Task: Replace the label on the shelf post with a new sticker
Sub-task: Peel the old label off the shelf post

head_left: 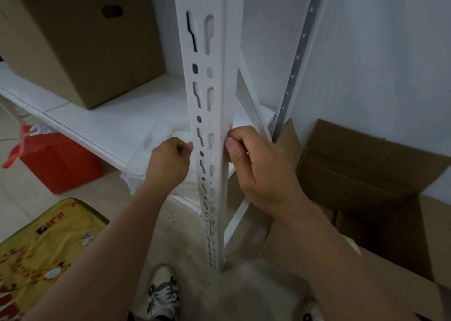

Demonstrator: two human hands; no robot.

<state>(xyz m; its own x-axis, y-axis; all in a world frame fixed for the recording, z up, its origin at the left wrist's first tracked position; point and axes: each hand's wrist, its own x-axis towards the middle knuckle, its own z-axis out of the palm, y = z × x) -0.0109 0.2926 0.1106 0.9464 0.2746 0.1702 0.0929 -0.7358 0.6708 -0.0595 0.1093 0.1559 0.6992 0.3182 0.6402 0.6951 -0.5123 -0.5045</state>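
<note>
**Fingers at the label edge, and the swap is barely under way**

We're looking straight down the white slotted shelf post (214, 130), and both hands are on it. The right hand (253, 159) is tucked against the post's right-hand face, thumb flat along the corner edge, fingers curled in behind. Just above the thumb there's a sliver of white with red marks, and that looks like the label (230, 128), sitting on the side face about level with the shelf board (117, 125). Whether the fingertips have hold of it or are only picking at its edge, I can't tell; most of it is hidden behind the hand.

Over on the other side, the left hand (168, 162) is loosely clenched, knuckles up against the post's left edge. It seems to be steadying the post, though whether it holds anything is hidden from here.

So where are we? Early, I'd judge. The label reads as being on the post, at most lifted at a corner. Peeling it clear remains to be done, and so does pressing on the replacement. No new sticker shows anywhere in view.

Around the action: a closed cardboard box (80, 42) up on the shelf, an open carton (380, 174) against the wall on the right, a red bag (56, 159) under the shelf, a yellow printed mat (41, 252) on the floor, and a sneaker (162, 296) at the bottom.
</note>
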